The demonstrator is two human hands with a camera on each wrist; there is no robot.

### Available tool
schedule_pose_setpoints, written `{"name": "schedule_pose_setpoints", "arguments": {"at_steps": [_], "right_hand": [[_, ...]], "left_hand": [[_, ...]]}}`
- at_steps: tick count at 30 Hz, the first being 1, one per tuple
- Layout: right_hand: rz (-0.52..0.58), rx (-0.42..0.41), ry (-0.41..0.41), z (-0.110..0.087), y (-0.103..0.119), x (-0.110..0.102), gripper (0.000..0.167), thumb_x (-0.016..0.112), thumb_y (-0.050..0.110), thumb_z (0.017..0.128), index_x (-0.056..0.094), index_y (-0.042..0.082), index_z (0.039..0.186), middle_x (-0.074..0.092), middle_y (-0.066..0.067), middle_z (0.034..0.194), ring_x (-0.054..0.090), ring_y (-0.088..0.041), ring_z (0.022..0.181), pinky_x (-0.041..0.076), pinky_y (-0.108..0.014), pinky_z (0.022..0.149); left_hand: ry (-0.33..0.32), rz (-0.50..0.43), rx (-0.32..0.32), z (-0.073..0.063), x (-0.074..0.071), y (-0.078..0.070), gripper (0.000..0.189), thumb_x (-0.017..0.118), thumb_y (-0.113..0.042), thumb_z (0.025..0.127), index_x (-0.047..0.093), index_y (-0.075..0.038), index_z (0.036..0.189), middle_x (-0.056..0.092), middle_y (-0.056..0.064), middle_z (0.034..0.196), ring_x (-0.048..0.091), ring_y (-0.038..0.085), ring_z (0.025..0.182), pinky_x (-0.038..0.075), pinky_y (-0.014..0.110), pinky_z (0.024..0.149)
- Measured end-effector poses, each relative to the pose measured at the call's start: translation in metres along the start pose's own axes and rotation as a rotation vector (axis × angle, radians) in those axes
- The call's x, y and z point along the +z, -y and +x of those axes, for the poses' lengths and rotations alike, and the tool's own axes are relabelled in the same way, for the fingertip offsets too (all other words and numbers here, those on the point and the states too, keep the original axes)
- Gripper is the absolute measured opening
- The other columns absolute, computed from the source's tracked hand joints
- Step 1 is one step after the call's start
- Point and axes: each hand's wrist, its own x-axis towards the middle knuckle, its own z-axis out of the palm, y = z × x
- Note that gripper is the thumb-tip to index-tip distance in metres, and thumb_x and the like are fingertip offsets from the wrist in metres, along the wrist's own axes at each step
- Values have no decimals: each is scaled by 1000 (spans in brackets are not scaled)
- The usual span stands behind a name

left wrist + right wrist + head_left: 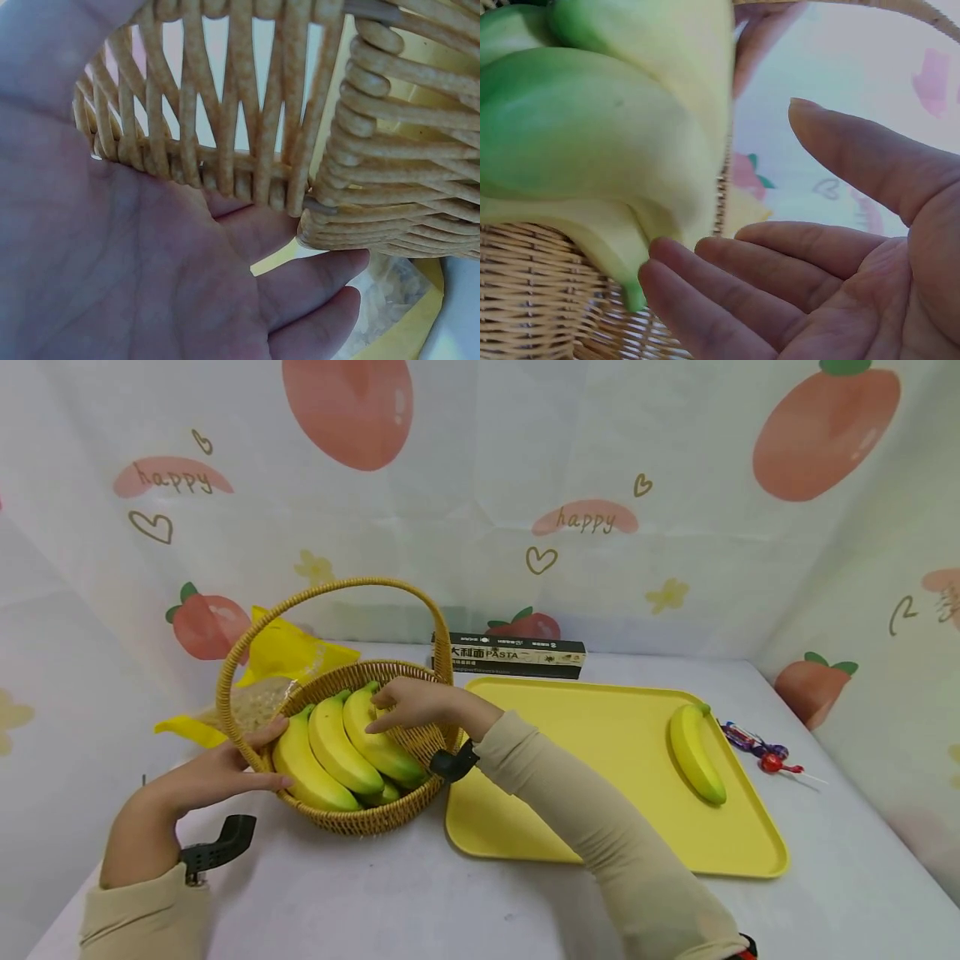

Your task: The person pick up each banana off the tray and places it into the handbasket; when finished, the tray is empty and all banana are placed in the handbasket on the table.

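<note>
Several yellow bananas [343, 747] with green ends lie side by side in a wicker basket [352, 821] with a tall arched handle, on the left of the table. My left hand [213, 774] grips the basket's left rim, its thumb over the edge beside the bananas. In the left wrist view the fingers [315, 285] lie against the outside of the woven wall. Over the basket's right part reaches my right hand [420, 703]. The right wrist view shows its palm empty, thumb spread and fingertips [660, 255] close to a banana [592, 135]; contact is unclear.
Right of the basket lies a yellow tray [562, 768] with one banana [696, 754] near its right side. Wrapped candies [742, 739] and a red lollipop [772, 763] sit beyond it. Behind are a pasta box [510, 660] and a yellow bag [292, 652].
</note>
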Motion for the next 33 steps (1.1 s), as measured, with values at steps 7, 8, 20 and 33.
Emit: {"name": "schedule_pose_setpoints", "arguments": {"at_steps": [7,8,20,33], "right_hand": [[84,-88,-57,-30,-18,-1,55,56,29,93,39,6,140,38,-8,148,50,-20,126,44,-28,98],[104,-88,-68,-34,-21,-1,55,57,29,93,39,7,141,38,-7,148,51,-20,124,45,-28,96],[200,-89,-246,-86,-52,13,57,61,25,90,40,7,140,45,-10,142,52,-26,123,45,-32,98],[313,-39,-375,-137,-101,26,53,60,24,91,44,3,137,43,-19,141,50,-33,123,46,-38,97]], "left_hand": [[-3,0,2,1,0,1,91,65,-31,86,3,-13,150,10,36,148,25,57,127,32,67,92],[-4,1,2,1,0,1,91,65,-31,86,3,-14,150,10,36,148,25,57,127,32,67,92],[-4,-16,1,0,1,0,90,65,-32,86,3,-15,150,10,34,149,25,56,128,31,67,92],[-12,-7,-4,-2,0,0,91,65,-33,86,3,-15,150,11,34,149,24,56,128,30,67,92]]}}
